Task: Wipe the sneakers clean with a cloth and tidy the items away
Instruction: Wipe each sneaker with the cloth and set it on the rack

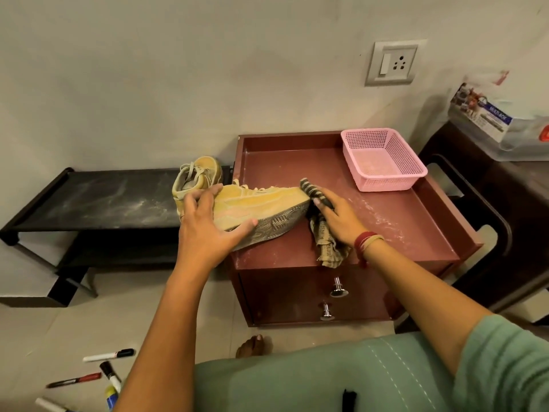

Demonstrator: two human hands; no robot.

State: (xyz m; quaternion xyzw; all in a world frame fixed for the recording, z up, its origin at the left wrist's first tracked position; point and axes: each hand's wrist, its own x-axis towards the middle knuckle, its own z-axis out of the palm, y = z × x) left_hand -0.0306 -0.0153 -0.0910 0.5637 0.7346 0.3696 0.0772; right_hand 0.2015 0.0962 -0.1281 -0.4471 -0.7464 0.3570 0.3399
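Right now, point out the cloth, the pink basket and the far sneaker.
cloth (324, 243): head view, crumpled lower end.
pink basket (386, 183): head view, front wall.
far sneaker (208, 169): head view, yellow upper.

On the maroon cabinet (297, 292) top, near its front left edge, a yellow sneaker (267, 203) lies tilted on its side with the patterned sole facing forward. The left hand (208, 224) grips its heel end, and the right hand (335, 221) holds a striped cloth (325, 245) against the toe. A pink basket (383, 159) sits at the cabinet's back right corner. A second sneaker (197, 176) stands on the black rack (104, 200) just beside the cabinet's left side. Markers (108, 355) lie on the floor to the cabinet's front left.
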